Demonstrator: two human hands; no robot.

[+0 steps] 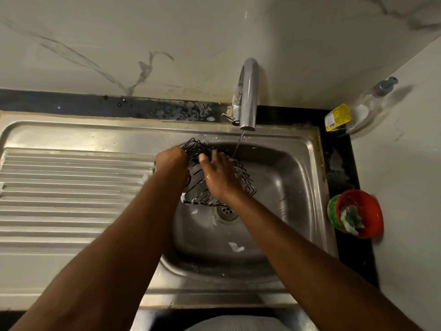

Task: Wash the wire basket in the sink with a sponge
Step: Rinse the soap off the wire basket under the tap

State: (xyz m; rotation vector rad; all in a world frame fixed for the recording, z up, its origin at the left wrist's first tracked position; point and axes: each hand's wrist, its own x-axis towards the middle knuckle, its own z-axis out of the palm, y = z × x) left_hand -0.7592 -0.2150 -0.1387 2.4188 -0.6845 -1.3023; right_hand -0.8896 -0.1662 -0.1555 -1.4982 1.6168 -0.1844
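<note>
Fingers (pixel 215 156) of the right hand (pixel 218 177) lie straight, slightly spread, on the black wire basket (pixel 242 172). The left hand (pixel 171 161) curls round its left edge (fingertips hidden). The basket sits tilted in the sink (pixel 291 177), under the faucet (pixel 248 91) stream.

Person is wearing a pale grey ribbed garment (pixel 233 324), just peeking in at btm edge, centre. L forearm (pixel 133 223) & R forearm (pixel 286 240) are showing bare, elbow to wrist. Back of R hand (pixel 218 177) is glistening wet. L hand (pixel 170 158) is catching less light, so detail's hard to tell.
</note>
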